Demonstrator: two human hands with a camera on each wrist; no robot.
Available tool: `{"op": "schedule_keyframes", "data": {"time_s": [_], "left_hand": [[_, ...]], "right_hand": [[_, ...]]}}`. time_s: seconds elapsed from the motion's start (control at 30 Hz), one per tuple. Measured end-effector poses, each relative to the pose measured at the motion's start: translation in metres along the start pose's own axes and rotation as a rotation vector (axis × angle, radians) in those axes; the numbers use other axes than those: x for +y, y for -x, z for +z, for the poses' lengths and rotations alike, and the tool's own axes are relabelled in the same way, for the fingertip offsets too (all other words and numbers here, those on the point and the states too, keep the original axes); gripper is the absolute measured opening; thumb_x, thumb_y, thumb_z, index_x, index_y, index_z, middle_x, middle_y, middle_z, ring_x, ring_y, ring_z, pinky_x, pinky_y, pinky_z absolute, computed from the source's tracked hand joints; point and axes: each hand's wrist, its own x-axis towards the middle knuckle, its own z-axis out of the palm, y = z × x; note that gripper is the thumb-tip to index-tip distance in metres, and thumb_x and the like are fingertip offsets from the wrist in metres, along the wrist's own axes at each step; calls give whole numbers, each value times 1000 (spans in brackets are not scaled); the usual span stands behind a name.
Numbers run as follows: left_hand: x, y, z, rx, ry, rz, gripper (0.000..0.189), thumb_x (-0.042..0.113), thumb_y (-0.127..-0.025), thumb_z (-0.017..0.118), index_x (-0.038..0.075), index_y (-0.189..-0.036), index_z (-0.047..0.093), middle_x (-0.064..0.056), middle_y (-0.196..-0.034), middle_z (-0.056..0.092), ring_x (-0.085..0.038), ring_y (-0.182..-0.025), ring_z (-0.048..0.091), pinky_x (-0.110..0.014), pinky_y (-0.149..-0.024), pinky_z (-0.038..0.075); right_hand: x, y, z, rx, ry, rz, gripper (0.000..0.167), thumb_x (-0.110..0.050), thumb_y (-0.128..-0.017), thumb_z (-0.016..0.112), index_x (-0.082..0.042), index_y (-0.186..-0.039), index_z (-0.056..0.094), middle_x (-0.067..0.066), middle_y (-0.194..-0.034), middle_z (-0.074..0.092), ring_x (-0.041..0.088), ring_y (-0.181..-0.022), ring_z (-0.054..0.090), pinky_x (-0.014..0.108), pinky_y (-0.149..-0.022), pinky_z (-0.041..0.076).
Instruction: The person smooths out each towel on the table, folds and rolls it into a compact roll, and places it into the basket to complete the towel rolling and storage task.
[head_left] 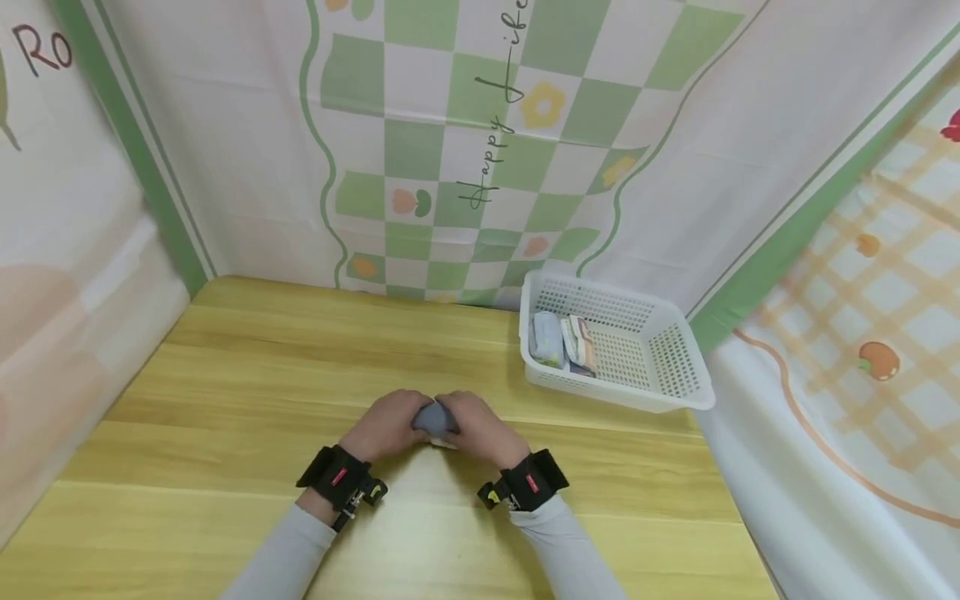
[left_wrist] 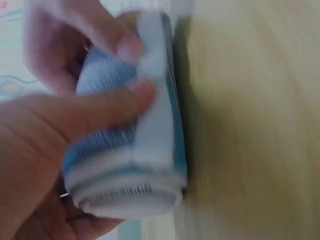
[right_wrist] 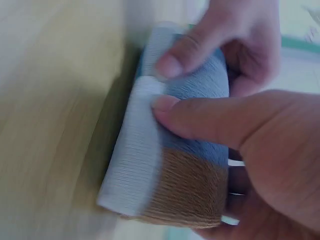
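Note:
A rolled cloth [right_wrist: 132, 145] in blue-grey, white and brown lies on the table between both hands; its exact kind is not clear. The left hand [head_left: 386, 425] grips one half of the roll, its thumb across the upper side and its other fingers round the far side. From the opposite side, the right hand [head_left: 480, 429] holds the other half the same way. In the left wrist view, layered edges show at the near end of the cloth roll [left_wrist: 157, 130], slightly blurred. Both thumbs press near the white band, close together.
On the wooden table [head_left: 262, 367], a white perforated basket [head_left: 622, 396] stands at the back right. Inside its left part lie a light blue roll [head_left: 549, 337] and a white-and-orange folded cloth [head_left: 579, 342]. A patterned curtain [head_left: 480, 150] hangs behind the table.

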Motion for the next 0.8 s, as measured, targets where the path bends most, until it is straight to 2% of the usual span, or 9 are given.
{"op": "schedule_keyframes", "data": {"time_s": [0.13,0.2,0.37,0.57,0.7,0.8], "left_hand": [[-4,-3,-2,-66,63,-33,22,21,-85,83,9,-99,71,5,-80,61,-11,-68,51,-26,-60,41],[-4,-4,-3,-77,64,-31,24,22,-84,83,9,-100,71,4,-80,62,-11,-69,52,-26,-61,42],[1,-4,2,-53,-9,3,25,19,-76,86,10,-90,68,3,-79,62,-12,-69,53,-29,-63,46],[3,-7,4,-36,-53,4,26,11,-65,83,15,-79,61,6,-72,56,-13,-64,50,-29,-58,43],[1,-9,1,-55,-2,-21,26,9,-66,83,16,-82,64,6,-76,59,-12,-67,53,-29,-60,46],[1,-11,-2,-77,59,-7,28,11,-72,85,14,-95,70,5,-87,66,-12,-76,58,-31,-69,51]], "right_hand": [[-11,5,-1,50,113,36,52,-17,-81,87,1,-125,66,14,-118,68,29,-110,63,41,-95,53],[-13,5,0,56,134,49,48,-17,-79,89,-2,-121,69,11,-113,70,27,-106,64,38,-93,54],[-8,-1,5,47,173,41,32,-12,-73,90,-9,-101,74,3,-93,70,19,-89,65,32,-80,55],[2,-7,12,41,202,38,31,-19,-66,91,-13,-89,70,-2,-81,66,14,-76,61,28,-68,52],[9,-9,14,61,216,35,31,-26,-64,89,-16,-83,67,-5,-75,62,11,-69,58,26,-60,49],[12,-6,10,57,191,60,32,-28,-63,89,-17,-79,64,-7,-71,60,9,-64,55,25,-55,46]]}}
